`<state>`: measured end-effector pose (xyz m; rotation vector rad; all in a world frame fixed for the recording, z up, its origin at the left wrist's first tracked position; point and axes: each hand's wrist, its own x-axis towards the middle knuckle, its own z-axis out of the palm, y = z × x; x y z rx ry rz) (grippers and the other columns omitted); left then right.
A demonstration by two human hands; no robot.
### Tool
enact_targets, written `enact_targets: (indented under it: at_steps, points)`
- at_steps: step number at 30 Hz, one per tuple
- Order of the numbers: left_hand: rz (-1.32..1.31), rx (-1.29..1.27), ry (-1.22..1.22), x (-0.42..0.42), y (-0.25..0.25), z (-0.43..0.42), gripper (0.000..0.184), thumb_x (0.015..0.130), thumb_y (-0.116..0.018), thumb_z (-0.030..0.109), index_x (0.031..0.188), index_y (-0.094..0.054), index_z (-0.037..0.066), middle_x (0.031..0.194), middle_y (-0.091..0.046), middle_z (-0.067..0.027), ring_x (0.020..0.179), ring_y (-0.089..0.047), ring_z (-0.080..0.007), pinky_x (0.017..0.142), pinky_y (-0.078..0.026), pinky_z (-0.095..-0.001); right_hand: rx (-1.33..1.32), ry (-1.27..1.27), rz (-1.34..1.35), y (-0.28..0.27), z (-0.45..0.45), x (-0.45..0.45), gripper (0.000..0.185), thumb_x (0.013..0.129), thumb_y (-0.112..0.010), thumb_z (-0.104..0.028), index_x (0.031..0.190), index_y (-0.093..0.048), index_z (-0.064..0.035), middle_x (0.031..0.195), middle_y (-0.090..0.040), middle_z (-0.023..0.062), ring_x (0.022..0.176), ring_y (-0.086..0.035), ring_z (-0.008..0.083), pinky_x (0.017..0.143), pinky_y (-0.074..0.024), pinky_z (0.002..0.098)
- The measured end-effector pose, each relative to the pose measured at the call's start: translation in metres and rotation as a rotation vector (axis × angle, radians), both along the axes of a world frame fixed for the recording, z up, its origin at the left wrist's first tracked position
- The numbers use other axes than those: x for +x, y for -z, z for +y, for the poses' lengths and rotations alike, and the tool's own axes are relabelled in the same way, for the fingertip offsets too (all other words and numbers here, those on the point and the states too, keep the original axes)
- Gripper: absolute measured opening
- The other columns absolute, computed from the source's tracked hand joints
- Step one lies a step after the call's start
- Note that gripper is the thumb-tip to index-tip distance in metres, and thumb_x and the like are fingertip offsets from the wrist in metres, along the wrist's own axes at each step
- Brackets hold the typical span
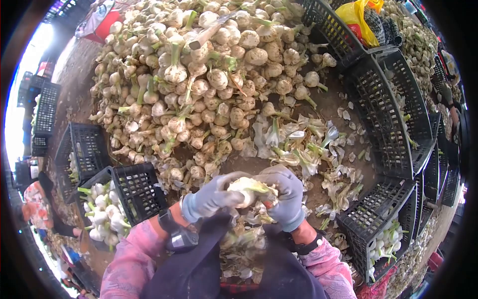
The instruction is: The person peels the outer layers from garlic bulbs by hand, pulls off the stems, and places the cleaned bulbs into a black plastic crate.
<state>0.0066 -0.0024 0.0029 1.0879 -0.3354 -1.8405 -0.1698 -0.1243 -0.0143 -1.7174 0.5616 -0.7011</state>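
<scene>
My left hand (211,198), in a grey glove, is closed round a garlic bulb (244,192) with a pale green stem. My right hand (283,194), also gloved in grey, is closed at the stem end of the same bulb. A small reddish bit shows beneath its fingers, too hidden to name. Both hands are close together above my lap. Peeled skins and cut leaves (298,144) lie on the ground just beyond them. A large heap of unpeeled garlic (199,89) rises in front, with a blade-like tool (211,32) lying on top.
Black crates (139,192) stand at the left, one holding cleaned white garlic (105,214). More black crates (393,117) line the right side, the lower one with white garlic (386,244). A yellow bag (356,22) sits at the upper right. A person (37,204) is at the far left.
</scene>
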Motion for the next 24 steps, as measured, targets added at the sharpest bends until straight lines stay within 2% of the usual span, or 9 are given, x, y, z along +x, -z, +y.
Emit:
enact_targets:
  at_steps: [2, 3, 7, 10, 15, 19, 20, 22, 24]
  points:
    - [0.163, 0.009, -0.054, 0.000, 0.014, 0.006, 0.071, 0.082, -0.076, 0.028, 0.138, -0.043, 0.000, 0.118, -0.059, -0.0067, 0.104, -0.060, -0.0148, 0.093, -0.047, -0.0282, 0.046, 0.049, 0.073, 0.003, 0.007, 0.000, 0.018, 0.081, -0.071, -0.019, 0.092, -0.068, -0.0045, 0.092, -0.068, 0.0110, 0.087, -0.065, 0.0248, 0.080, -0.0496, 0.0330]
    - [0.160, 0.095, -0.120, -0.005, 0.014, 0.004, 0.079, 0.077, -0.083, 0.029, 0.137, -0.042, 0.000, 0.119, -0.059, -0.0069, 0.106, -0.060, -0.0149, 0.096, -0.046, -0.0282, 0.314, 0.095, 0.093, 0.000, 0.013, 0.001, 0.013, 0.080, -0.069, -0.012, 0.089, -0.065, -0.0039, 0.090, -0.067, 0.0101, 0.086, -0.063, 0.0243, 0.082, -0.0485, 0.0326]
    - [-0.253, -0.097, -0.213, -0.016, 0.005, -0.006, 0.080, 0.071, -0.088, 0.024, 0.134, -0.044, 0.001, 0.121, -0.059, -0.0068, 0.105, -0.059, -0.0133, 0.096, -0.047, -0.0282, 0.197, 0.127, 0.105, 0.009, 0.021, 0.000, 0.006, 0.086, -0.064, -0.006, 0.091, -0.064, -0.0018, 0.089, -0.067, 0.0065, 0.084, -0.061, 0.0178, 0.081, -0.0475, 0.0289]
    - [-0.287, 0.000, -0.253, -0.012, 0.009, -0.003, 0.066, 0.073, -0.087, 0.015, 0.127, -0.052, 0.001, 0.117, -0.062, -0.0046, 0.101, -0.061, -0.0113, 0.090, -0.051, -0.0275, 0.829, 0.135, 0.008, -0.007, 0.025, 0.002, 0.008, 0.092, -0.060, -0.006, 0.095, -0.065, -0.0010, 0.090, -0.067, 0.0046, 0.080, -0.060, 0.0119, 0.075, -0.0472, 0.0251]
    - [-0.100, -0.066, -0.128, -0.004, 0.008, 0.005, 0.059, 0.079, -0.080, 0.004, 0.131, -0.053, -0.001, 0.120, -0.064, -0.0064, 0.108, -0.062, -0.0137, 0.091, -0.052, -0.0280, 1.245, 0.207, -0.194, 0.001, 0.022, -0.011, 0.014, 0.093, -0.062, -0.009, 0.105, -0.063, -0.0031, 0.089, -0.066, 0.0037, 0.077, -0.060, 0.0098, 0.071, -0.0495, 0.0246]
    - [-0.093, -0.193, -0.084, -0.006, -0.001, 0.001, 0.070, 0.079, -0.080, 0.004, 0.139, -0.046, -0.002, 0.123, -0.063, -0.0069, 0.110, -0.061, -0.0142, 0.092, -0.052, -0.0291, 1.365, 0.301, -0.331, 0.017, 0.013, -0.018, 0.005, 0.096, -0.057, -0.007, 0.096, -0.061, -0.0037, 0.090, -0.062, 0.0015, 0.083, -0.061, 0.0121, 0.082, -0.0513, 0.0291]
    - [-0.103, -0.071, -0.158, -0.010, -0.003, -0.003, 0.074, 0.078, -0.080, 0.005, 0.141, -0.042, -0.002, 0.124, -0.062, -0.0072, 0.111, -0.061, -0.0161, 0.092, -0.053, -0.0311, 1.348, 0.300, -0.319, 0.009, 0.013, -0.018, 0.006, 0.096, -0.057, -0.007, 0.096, -0.061, -0.0038, 0.090, -0.062, 0.0015, 0.083, -0.061, 0.0120, 0.081, -0.0514, 0.0288]
    - [-0.074, -0.131, -0.296, -0.013, 0.002, -0.005, 0.066, 0.085, -0.075, 0.014, 0.140, -0.042, -0.002, 0.123, -0.062, -0.0091, 0.109, -0.062, -0.0179, 0.090, -0.054, -0.0329, 1.312, 0.291, -0.294, -0.003, 0.014, -0.015, 0.006, 0.096, -0.056, -0.008, 0.096, -0.061, -0.0039, 0.090, -0.062, 0.0015, 0.082, -0.061, 0.0117, 0.078, -0.0516, 0.0282]
    - [-0.064, -0.051, -0.310, -0.010, 0.015, -0.005, 0.055, 0.090, -0.068, 0.018, 0.136, -0.045, -0.002, 0.119, -0.063, -0.0113, 0.106, -0.063, -0.0193, 0.089, -0.055, -0.0345, 1.208, 0.058, -0.247, 0.012, 0.019, -0.030, 0.014, 0.095, -0.060, -0.011, 0.106, -0.061, -0.0015, 0.096, -0.065, 0.0038, 0.083, -0.062, 0.0133, 0.077, -0.0521, 0.0296]
